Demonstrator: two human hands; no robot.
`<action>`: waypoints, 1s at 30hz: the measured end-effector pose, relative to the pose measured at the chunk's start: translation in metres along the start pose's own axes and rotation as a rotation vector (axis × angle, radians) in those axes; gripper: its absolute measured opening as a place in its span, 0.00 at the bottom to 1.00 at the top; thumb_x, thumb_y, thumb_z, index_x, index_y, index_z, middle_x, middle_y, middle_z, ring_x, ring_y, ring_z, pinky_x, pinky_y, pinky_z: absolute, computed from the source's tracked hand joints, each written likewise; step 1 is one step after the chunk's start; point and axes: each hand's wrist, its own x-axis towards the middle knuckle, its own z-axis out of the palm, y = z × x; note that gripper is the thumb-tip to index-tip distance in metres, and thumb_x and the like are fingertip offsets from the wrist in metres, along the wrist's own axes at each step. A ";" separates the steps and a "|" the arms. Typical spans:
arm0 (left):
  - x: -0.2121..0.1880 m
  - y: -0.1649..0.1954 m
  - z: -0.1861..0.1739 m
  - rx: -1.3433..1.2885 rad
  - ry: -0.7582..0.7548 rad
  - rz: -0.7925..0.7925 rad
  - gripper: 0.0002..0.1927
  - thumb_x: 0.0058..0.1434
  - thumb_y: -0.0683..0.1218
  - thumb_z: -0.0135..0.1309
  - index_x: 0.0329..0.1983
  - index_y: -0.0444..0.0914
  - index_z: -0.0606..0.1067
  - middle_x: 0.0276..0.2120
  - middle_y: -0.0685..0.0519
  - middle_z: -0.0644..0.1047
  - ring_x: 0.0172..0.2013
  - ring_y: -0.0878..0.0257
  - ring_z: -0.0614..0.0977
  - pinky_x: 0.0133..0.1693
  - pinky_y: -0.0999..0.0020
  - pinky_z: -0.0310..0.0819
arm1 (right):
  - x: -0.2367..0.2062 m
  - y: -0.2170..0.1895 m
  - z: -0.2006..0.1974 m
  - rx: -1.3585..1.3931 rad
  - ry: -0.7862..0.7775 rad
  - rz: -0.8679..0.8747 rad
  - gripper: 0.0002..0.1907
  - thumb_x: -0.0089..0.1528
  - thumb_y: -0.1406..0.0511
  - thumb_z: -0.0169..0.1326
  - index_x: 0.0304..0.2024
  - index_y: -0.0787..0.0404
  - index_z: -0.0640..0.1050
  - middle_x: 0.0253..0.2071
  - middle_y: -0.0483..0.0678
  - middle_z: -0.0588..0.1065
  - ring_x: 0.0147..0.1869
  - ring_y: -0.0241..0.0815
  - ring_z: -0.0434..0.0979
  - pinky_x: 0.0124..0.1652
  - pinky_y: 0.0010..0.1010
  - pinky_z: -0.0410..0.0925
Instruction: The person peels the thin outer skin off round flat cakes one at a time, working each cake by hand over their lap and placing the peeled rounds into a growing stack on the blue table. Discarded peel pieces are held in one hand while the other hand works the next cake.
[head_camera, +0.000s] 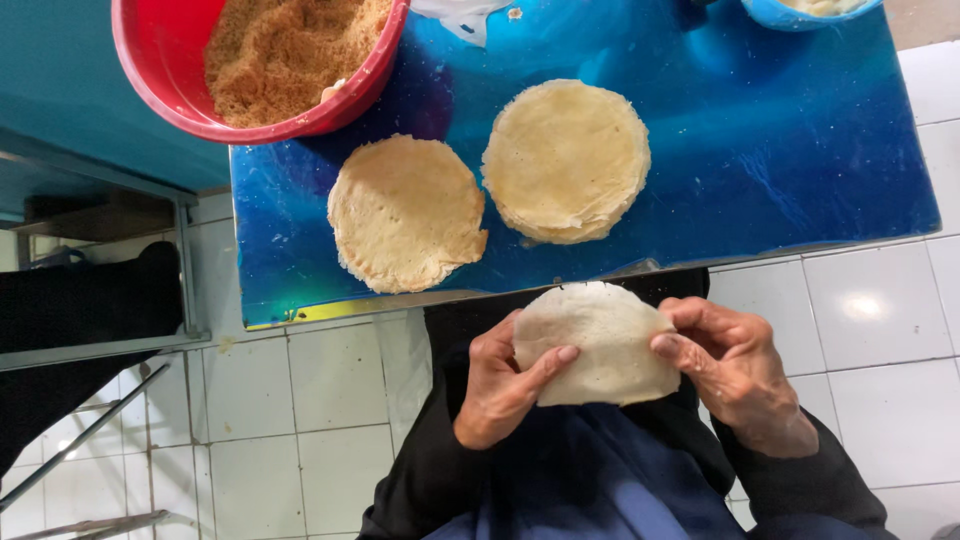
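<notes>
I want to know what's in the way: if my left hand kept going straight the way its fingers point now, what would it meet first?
The left hand points right, across the flat round it holds. Going straight on, it would likely meet the right hand, which grips the round's opposite edge. Depth is hard to judge from above.

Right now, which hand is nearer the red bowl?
Left. The left hand sits below the red bowl, slightly right of it; the right hand is farther right, across the held flatbread.
</notes>
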 end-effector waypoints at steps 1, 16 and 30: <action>-0.003 -0.003 0.000 0.184 0.108 0.172 0.19 0.62 0.41 0.65 0.54 0.30 0.76 0.45 0.50 0.81 0.43 0.65 0.81 0.44 0.69 0.78 | -0.002 -0.002 -0.001 -0.102 0.003 -0.033 0.07 0.65 0.70 0.59 0.42 0.70 0.81 0.39 0.51 0.78 0.41 0.35 0.75 0.41 0.26 0.70; -0.020 -0.027 0.007 -0.621 -0.239 -0.309 0.24 0.75 0.47 0.46 0.69 0.30 0.65 0.57 0.49 0.76 0.56 0.62 0.77 0.56 0.64 0.71 | -0.006 -0.010 0.042 -0.676 0.134 -0.740 0.14 0.60 0.66 0.65 0.46 0.61 0.78 0.44 0.48 0.78 0.53 0.48 0.76 0.54 0.40 0.71; 0.021 0.064 -0.011 0.360 -0.288 0.446 0.08 0.72 0.38 0.54 0.53 0.36 0.78 0.40 0.49 0.79 0.40 0.65 0.81 0.41 0.70 0.75 | 0.035 -0.024 -0.006 -0.231 0.106 -0.104 0.14 0.66 0.61 0.58 0.45 0.67 0.80 0.37 0.46 0.79 0.41 0.31 0.75 0.41 0.25 0.71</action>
